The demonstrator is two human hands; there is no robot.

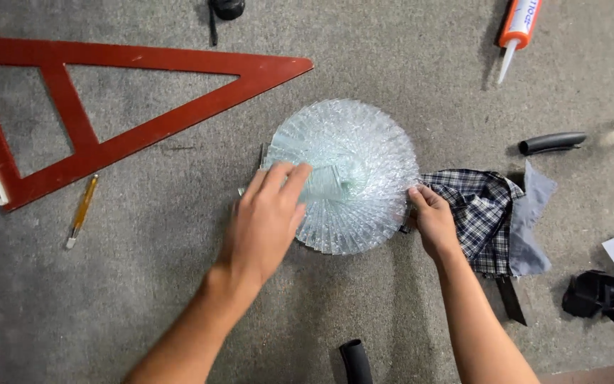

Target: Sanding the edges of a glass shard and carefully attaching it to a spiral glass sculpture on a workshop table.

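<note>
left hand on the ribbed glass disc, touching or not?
Touching. Head view shows the left hand with fingers lying flat on the ribbed glass disc, no gap visible.

Two bare hands, the left hand (264, 220) and the right hand (433, 220). One round ribbed clear glass disc (353, 153). One large red wooden triangle (108, 107). One yellow-handled pencil-shaped tool (82, 211). One orange and white sealant tube (519, 27). One checked cloth (481, 210). One grey cloth (531, 220). Two short black tubes, one (552, 143) at right, one (356, 360) at bottom.
</note>
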